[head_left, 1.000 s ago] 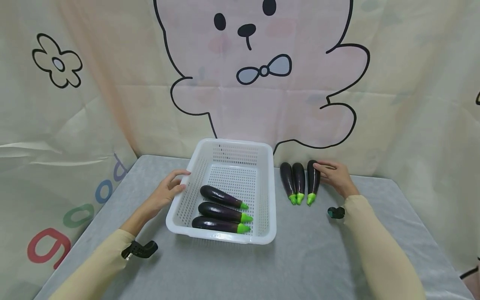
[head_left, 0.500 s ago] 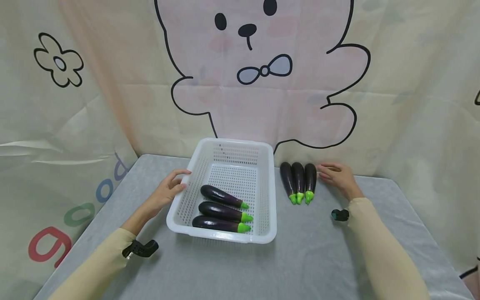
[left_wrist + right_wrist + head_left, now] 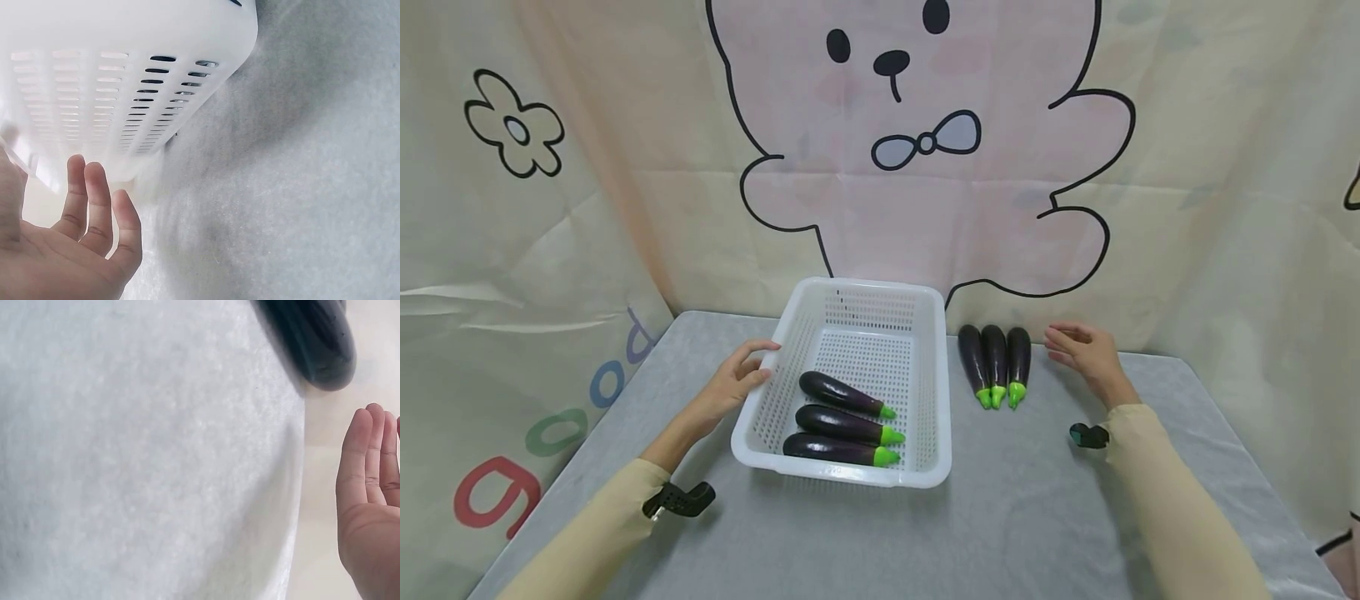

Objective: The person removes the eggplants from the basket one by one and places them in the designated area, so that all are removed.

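Observation:
A white perforated plastic basket (image 3: 943, 383) stands on the table. Three dark eggplants with green stem ends lie side by side in its near half, the middle eggplant (image 3: 838, 423) among them. My left hand (image 3: 728, 390) touches the basket's left rim with relaxed fingers; in the left wrist view several fingers (image 3: 97, 200) stand beside the holed outer wall. Three more eggplants lie close together right of the basket, green ends toward me. Just right of the outermost eggplant (image 3: 1018, 357), my right hand (image 3: 1088, 357) hovers with nothing in it, its fingers nearly straight in the right wrist view.
A grey cloth covers the table (image 3: 1000, 517). Behind it hangs a pale curtain (image 3: 1195, 208) printed with a bear outline, close to the table's back edge. Black bands (image 3: 679, 500) sit at both wrists over the sleeves.
The outermost right eggplant, earlier in my right hand, now lies against the other two. My right hand has let go and drawn away to the right. My left hand stays at the basket.

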The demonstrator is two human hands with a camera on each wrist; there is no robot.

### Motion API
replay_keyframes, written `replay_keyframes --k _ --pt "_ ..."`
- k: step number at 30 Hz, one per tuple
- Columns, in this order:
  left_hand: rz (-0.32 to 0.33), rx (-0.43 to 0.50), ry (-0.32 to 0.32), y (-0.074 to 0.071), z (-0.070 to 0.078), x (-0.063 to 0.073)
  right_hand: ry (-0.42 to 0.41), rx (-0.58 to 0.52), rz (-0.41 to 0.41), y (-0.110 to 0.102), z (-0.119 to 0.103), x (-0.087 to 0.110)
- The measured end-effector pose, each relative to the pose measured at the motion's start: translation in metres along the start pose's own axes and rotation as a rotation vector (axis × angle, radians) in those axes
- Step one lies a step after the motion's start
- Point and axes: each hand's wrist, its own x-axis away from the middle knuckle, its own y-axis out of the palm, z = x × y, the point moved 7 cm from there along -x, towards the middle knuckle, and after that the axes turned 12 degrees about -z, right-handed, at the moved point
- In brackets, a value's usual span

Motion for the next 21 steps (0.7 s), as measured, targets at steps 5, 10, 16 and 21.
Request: replay_keyframes --k 5,10,16,21 --pt "-0.001 -0.001 0.002 0.0 -0.001 0.0 -0.053 -0.1 -0.004 0.005 -0.008 0.003" --pt "-0.001 -0.002 0.004 0.001 -0.002 0.0 -0.099 -0.114 -0.021 0.015 -0.022 0.006" --pt "-0.002 -0.002 0.001 0.001 -0.002 0.0 -0.135 -0.11 -0.042 0.032 -0.04 0.007" --pt "-0.001 0.002 0.015 0.0 -0.001 -0.001 -0.174 -0.159 -0.099 0.051 -0.055 0.007"
